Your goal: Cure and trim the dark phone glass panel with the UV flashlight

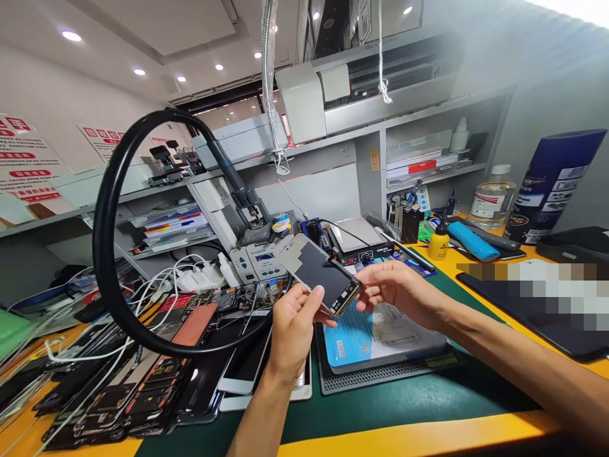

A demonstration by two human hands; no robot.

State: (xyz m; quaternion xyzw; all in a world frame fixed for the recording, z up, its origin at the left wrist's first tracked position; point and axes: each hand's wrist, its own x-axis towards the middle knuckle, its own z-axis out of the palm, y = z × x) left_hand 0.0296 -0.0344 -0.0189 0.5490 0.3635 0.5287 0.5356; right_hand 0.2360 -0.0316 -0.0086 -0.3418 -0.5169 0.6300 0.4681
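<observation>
My left hand [299, 324] grips a phone screen [316, 273] by its near left edge, thumb on top and fingers underneath. The screen is tilted above the mat, its back towards me, black with a grey patch at the far end and small white and gold parts at the near end. At the near right corner, the fingertips of my right hand [387, 285] pinch the edge, partly hidden behind it. Below both hands lies a blue and white packet [352, 339] on a dark perforated pad [380, 374].
Stacked phone parts [157, 387] and white cables crowd the left. A black flexible hose [102, 254] loops there, near a control box [261, 260]. Rightward are a yellow bottle [438, 243], a blue tool [473, 241], a clear bottle [492, 197], a spray can [547, 190] and a dark tablet [523, 311].
</observation>
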